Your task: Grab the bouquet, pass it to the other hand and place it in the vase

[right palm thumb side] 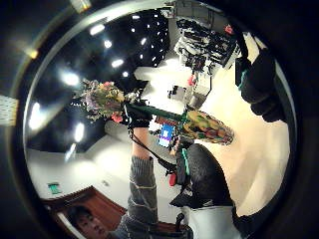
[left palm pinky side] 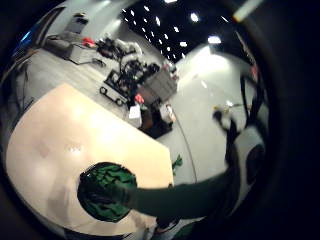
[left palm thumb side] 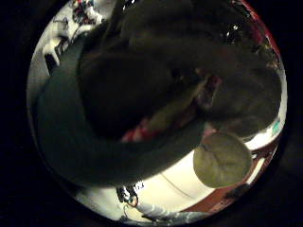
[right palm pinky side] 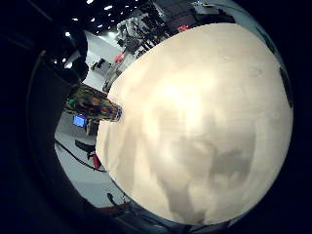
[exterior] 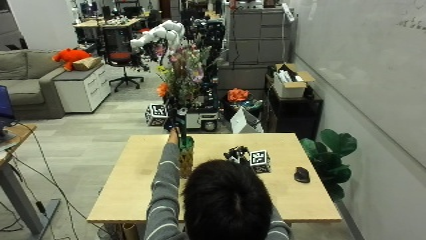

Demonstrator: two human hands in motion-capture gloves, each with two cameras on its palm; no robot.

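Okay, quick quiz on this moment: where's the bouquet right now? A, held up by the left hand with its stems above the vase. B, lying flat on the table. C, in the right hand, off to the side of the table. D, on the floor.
A: in the outside view the left hand grips the bouquet upright, its stems just over the mouth of the vase standing on the table.

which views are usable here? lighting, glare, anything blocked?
Outside view: evenly lit; the left hand holds the bouquet above the vase. Left thumb-side palm view: mostly dark, filled by the close stems. Right little-finger palm view: glare washes out the table. Right thumb-side palm view: ceiling lights flare, bouquet readable.
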